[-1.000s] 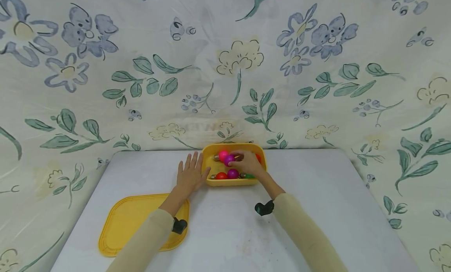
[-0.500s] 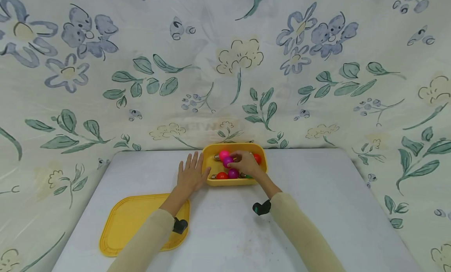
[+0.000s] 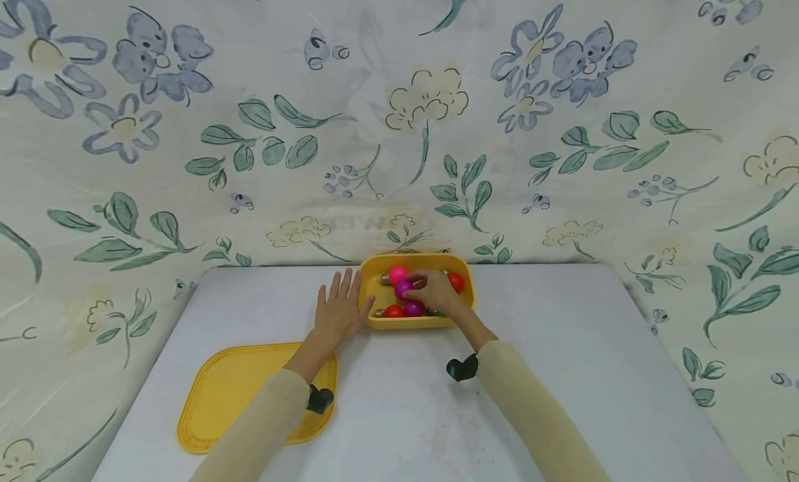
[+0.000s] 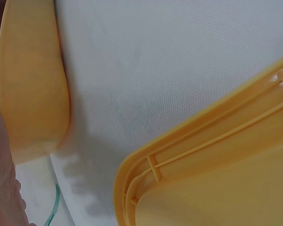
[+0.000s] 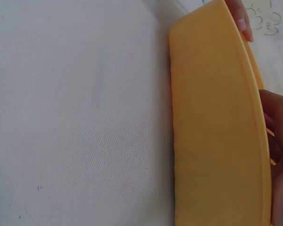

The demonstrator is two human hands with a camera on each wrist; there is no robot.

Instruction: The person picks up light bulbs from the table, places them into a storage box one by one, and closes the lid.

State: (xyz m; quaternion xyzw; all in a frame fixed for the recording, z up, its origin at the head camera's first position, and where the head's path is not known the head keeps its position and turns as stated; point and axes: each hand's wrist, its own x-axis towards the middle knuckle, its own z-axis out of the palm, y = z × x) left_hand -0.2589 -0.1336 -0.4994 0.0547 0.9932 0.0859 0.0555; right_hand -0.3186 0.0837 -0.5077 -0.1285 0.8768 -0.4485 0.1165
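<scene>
Toward the table's back edge stands a yellow bin [image 3: 382, 324] holding several small coloured light bulbs. My right hand [image 3: 437, 291] reaches into it and pinches a purple light bulb [image 3: 404, 288] between thumb and fingers. Around that bulb lie a pink bulb [image 3: 397, 274], a red bulb [image 3: 394, 311], a second purple bulb [image 3: 414, 308] and, at the right end, another red bulb [image 3: 456, 282]. A green bulb is mostly covered by the right hand. At the bin's left end my left hand [image 3: 339, 312] has its fingers stretched out, thumb right at the rim.
A flat yellow tray [image 3: 234, 392] lies on the white table [image 3: 549, 371] at front left, partly under the left forearm. Behind the table hangs a flower-patterned cloth [image 3: 349, 121]. In the right wrist view, the bin's outer wall [image 5: 212, 122] hides most of the right fingers.
My right hand has shifted slightly left and toward me with the purple bulb, uncovering more of the red bulb at the right end. The left hand has stayed in place.
</scene>
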